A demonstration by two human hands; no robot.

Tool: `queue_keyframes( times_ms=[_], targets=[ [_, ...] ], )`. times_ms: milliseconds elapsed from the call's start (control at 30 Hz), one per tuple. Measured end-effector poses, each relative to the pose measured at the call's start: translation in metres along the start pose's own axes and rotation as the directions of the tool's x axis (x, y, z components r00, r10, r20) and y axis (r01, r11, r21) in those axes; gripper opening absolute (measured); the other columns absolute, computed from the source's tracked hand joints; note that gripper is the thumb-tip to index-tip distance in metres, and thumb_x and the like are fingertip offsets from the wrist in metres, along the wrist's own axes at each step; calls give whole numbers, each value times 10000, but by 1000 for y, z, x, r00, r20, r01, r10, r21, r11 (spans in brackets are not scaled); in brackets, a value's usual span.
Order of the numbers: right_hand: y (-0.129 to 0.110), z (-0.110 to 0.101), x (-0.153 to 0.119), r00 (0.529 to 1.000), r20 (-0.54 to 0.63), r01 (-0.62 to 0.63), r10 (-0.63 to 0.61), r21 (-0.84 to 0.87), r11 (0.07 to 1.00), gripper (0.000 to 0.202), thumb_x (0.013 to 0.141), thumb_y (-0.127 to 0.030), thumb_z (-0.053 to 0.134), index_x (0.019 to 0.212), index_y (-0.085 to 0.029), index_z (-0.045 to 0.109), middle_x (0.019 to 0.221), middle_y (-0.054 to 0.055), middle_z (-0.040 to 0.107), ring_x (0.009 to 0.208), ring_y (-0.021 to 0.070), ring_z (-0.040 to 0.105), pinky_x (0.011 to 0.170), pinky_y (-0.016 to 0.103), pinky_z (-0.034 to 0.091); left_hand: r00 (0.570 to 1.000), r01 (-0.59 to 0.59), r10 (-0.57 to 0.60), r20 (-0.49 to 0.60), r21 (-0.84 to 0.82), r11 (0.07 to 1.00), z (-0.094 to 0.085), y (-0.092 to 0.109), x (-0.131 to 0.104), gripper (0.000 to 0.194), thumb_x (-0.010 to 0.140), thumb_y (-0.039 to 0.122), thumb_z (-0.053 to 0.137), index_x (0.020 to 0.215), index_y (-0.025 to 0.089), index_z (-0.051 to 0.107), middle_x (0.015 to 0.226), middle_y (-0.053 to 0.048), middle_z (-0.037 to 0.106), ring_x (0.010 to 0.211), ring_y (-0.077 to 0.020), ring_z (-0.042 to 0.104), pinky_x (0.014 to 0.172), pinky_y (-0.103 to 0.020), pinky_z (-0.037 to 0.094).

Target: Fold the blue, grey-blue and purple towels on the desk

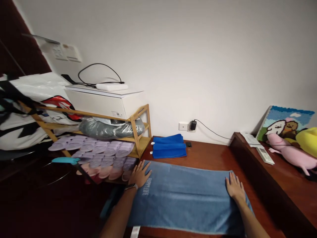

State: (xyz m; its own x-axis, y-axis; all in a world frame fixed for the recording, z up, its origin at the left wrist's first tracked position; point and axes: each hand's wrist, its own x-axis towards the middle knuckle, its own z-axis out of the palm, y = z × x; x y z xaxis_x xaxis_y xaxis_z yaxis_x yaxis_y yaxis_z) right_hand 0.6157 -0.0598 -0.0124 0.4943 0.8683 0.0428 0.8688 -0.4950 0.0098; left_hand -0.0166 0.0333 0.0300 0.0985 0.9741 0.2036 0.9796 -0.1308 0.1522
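A grey-blue towel [185, 198] with pale lettering near its left end lies spread on the brown wooden surface [208, 153]. My left hand [140, 174] rests flat on the towel's far left corner, fingers apart, with a dark watch on the wrist. On the far right corner lies my right hand [234, 187], its fingers stretched out over the cloth. Neither hand grips the fabric. Beyond the towel, close to the wall, sit two folded bright blue cloths [169, 146] with small white tags. A white label [135, 232] sticks out from the towel's near left edge.
At left, a wooden rack [138, 132] holds several slippers [99, 147], a plastic-wrapped bundle and a white box [104, 100]. A black charger [193, 125] is plugged into the wall. Past a raised ledge at right lie a remote [264, 155] and a pink plush toy [292, 153].
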Motion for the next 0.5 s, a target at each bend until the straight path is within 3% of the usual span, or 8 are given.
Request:
queue_keyframes(
  times_ms=[167,300,400,500],
  targets=[
    [-12,-12,1,998,31,-60,61,-46,997,720,1051,-457,201,1680,-180,414,1793,168,274,1595,209,406,1221,438,346,1000,18,-17,14,-21,1000,-4,4,-2,593,1036,475,538,1608,319,546,1710,-68,502,1604,-318,376,1313,-524,286],
    [-62,-30,-18,997,13,-69,70,-66,995,720,1049,-433,204,1644,-150,496,1763,200,343,1596,276,411,1257,494,314,999,28,-27,28,-39,999,-5,3,-4,601,1018,473,559,1608,359,546,1720,-61,487,1618,-315,377,1320,-516,286],
    [-122,-35,-52,990,-56,124,-126,-36,992,730,1065,-438,155,1697,-164,398,1787,132,316,1644,281,317,1311,497,259,1000,18,-18,13,-57,998,-1,1,-6,610,1021,480,554,1617,353,534,1742,-61,454,1625,-318,367,1325,-513,279],
    [-173,-33,-83,946,-10,324,-324,32,946,714,1083,-491,161,1738,-235,285,1810,43,273,1669,252,251,1341,473,217,1000,14,-13,11,-70,997,4,1,-7,611,1027,499,547,1622,359,525,1759,-53,424,1643,-313,332,1335,-509,256]
  ],
)
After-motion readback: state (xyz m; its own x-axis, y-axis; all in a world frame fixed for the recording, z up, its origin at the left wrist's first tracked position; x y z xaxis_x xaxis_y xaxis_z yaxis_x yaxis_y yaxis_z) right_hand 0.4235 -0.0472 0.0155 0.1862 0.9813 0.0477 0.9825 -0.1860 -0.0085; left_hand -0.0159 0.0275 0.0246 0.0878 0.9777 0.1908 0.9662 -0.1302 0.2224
